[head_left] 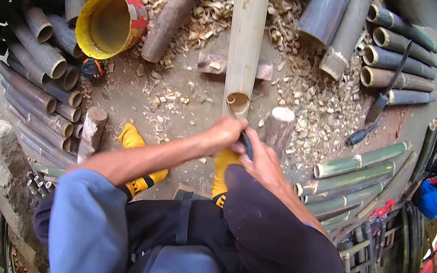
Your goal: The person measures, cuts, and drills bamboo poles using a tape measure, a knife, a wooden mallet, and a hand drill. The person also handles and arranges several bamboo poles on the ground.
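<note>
A thick, pale bamboo pole lies lengthwise before me, its hollow open end facing my body. My right hand is closed around the dark handle of a knife. The knife's thin blade slants up to the left rim of the pole's opening; its tip is hard to make out. Just in front of the opening, my left hand is closed on the same knife near where blade and handle meet. Under the pole, a short wooden block lies crosswise.
Bamboo lengths are stacked at left, with more dark pieces and green ones at right. A yellow bucket and tape measure sit at left. Another long knife lies right. Shavings and an upright log are nearby.
</note>
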